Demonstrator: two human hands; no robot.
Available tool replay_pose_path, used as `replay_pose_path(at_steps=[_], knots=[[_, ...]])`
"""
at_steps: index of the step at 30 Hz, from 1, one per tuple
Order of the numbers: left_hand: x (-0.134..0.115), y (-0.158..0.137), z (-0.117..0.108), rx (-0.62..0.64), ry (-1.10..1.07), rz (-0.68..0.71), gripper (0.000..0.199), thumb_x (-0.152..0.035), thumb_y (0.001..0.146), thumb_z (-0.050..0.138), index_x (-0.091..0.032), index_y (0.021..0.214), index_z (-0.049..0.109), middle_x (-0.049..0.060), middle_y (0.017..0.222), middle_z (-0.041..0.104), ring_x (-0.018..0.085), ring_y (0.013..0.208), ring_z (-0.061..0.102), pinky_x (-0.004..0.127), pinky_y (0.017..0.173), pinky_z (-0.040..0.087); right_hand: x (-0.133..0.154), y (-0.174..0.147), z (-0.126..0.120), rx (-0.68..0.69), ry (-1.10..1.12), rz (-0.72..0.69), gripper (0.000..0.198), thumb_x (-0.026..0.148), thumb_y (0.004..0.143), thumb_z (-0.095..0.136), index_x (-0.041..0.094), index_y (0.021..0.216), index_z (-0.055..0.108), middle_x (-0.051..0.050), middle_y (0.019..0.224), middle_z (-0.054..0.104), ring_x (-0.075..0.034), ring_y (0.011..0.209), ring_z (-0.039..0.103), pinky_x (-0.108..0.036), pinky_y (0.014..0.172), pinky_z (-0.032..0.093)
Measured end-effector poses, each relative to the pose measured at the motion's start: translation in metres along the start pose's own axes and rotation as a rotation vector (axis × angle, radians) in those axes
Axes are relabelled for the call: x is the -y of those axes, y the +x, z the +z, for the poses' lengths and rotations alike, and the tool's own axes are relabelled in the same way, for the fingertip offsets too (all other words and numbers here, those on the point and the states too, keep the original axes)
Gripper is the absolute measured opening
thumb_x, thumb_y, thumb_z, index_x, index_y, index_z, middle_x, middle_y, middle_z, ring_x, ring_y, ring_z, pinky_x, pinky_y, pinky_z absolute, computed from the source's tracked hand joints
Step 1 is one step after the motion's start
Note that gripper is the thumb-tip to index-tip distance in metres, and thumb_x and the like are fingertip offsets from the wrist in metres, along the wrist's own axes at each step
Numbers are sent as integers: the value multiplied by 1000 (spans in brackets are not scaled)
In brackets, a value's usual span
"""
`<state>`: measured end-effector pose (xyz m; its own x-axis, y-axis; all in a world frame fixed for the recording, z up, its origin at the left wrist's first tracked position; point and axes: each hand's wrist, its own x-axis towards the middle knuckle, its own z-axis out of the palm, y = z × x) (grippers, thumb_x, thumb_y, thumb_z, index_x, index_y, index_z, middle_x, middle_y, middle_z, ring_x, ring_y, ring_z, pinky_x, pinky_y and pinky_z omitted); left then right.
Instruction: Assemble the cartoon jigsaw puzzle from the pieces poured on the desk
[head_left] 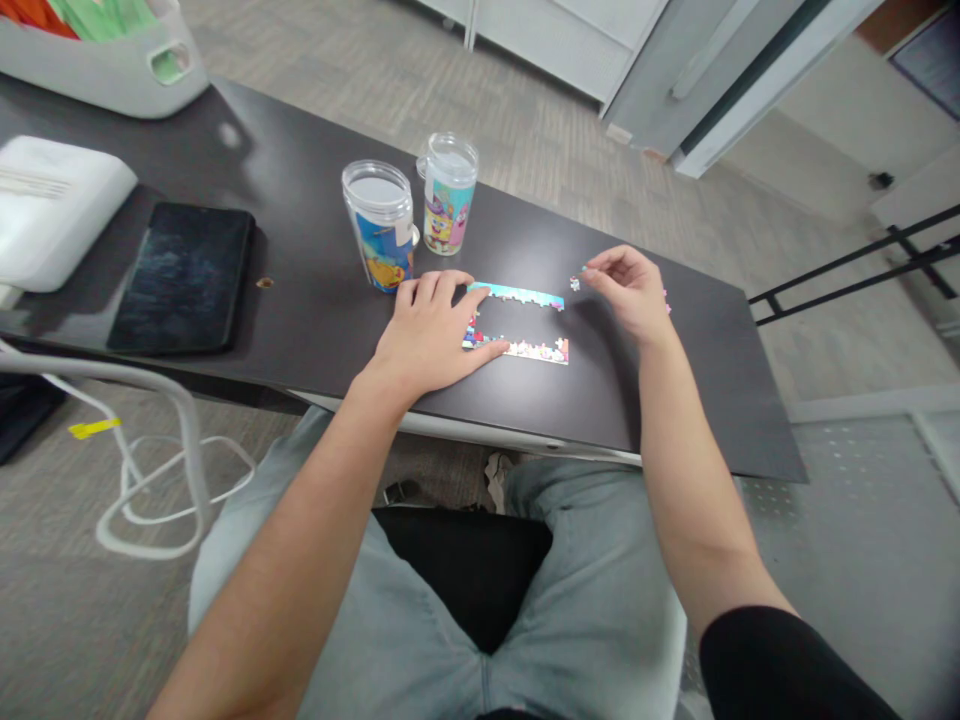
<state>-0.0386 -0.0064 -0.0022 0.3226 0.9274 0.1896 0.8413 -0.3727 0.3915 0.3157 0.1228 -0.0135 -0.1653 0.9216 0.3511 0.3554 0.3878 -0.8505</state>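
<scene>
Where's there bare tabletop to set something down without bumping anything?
Two patches of dark tabletop look bare: the far right end, beyond the right forearm, and the stretch between the black tablet and the two cups, apart from a small brown mark. It's crowded centrally: the left hand rests on the puzzle border, and the right hand pinches a piece.

You are sitting in an office-like room: grey carpet (315, 60) is running under your surface (300, 190), white cabinets (555, 40) are standing beyond.
</scene>
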Motion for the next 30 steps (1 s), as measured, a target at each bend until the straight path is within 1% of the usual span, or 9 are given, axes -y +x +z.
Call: replay_pose_path(at_steps=[3,6,9,14,17,21,25,27,30], knots=[[2,0,0,-4,-10,6,81,-69,117,74,-18,180,71,27,187,65,53,171,56,74,144,44,6,-25,-5,-40,79,77,54,67,80,114,35,98,74,-3,97,76,-27,92,77,-51,97,68],[3,1,1,-9,-15,16,79,-69,117,73,-22,181,70,26,187,66,54,170,56,76,143,43,12,-40,1,-56,77,135,59,75,76,112,36,106,80,-1,96,77,-29,93,82,-55,104,73],[3,2,1,1,-14,10,79,-69,117,74,-23,181,71,24,188,65,53,172,55,75,146,41,13,-48,6,-30,46,160,55,75,76,111,36,104,84,-1,92,81,-28,90,80,-51,97,72],[1,4,-2,24,-2,-19,81,-70,116,75,-23,182,70,25,189,63,55,174,53,80,150,37,12,-50,10,74,31,212,48,69,80,111,32,98,86,-4,94,90,-26,85,76,-42,80,61],[1,4,-3,33,-4,-19,81,-70,116,75,-23,182,70,26,189,62,55,175,52,80,150,37,13,-49,14,103,-8,180,43,65,82,110,30,95,88,-5,90,89,-23,79,70,-39,75,54],[2,3,-3,31,-9,-15,80,-70,116,75,-25,182,69,25,189,62,56,175,52,82,150,37,14,-46,17,108,-73,148,40,64,86,106,29,98,93,-4,86,86,-21,75,62,-38,72,50],[2,3,-3,31,-8,-18,78,-71,116,74,-29,182,69,23,190,63,55,175,51,81,149,38,8,-45,16,105,-79,136,40,64,84,105,29,102,94,-3,86,84,-21,73,58,-38,70,47],[2,4,-3,38,0,-23,80,-71,116,73,-27,182,69,24,190,62,56,175,52,80,149,39,4,-44,15,90,-61,140,44,66,84,105,30,106,94,-3,89,84,-21,74,60,-39,71,48],[2,4,-3,33,0,-23,80,-72,116,72,-27,183,68,24,190,62,56,175,52,80,149,39,-1,-42,13,72,-77,146,46,70,90,104,31,112,94,-3,95,83,-20,75,60,-39,73,52]])
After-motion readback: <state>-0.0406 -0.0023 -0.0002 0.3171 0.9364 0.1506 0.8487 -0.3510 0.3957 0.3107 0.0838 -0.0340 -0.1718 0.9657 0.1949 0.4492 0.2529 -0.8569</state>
